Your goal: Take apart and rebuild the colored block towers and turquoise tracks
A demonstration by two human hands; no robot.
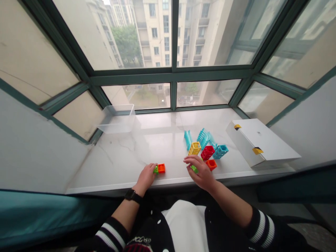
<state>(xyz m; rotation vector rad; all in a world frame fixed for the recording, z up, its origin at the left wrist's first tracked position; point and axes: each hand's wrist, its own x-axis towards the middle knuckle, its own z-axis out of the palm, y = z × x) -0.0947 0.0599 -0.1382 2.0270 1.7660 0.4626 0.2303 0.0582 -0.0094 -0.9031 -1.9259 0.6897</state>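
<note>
On the white marble sill, my left hand (pixel 147 175) has its fingers closed on a green block (pixel 155 169), mostly covered by the fingertips. An orange block (pixel 161 168) sits against the green one on its right. My right hand (pixel 202 173) is over the front of a group of blocks, fingers spread and apart. Beneath it, another green block (pixel 194 168) shows partly between fingers and thumb. Around that hand stand a yellow block tower (pixel 194 148), a red block tower (pixel 207 153), an orange block (pixel 211 165) and a blue block tower (pixel 221 151).
Blue curved track pieces (pixel 204 138) and a straight blue track piece (pixel 188 140) lie behind the towers. A clear plastic bin (pixel 118 120) stands at the back left, by the window. A white box (pixel 265 141) with yellow-and-black tabs is at the right. The sill's front edge (pixel 110 187) runs near my wrists.
</note>
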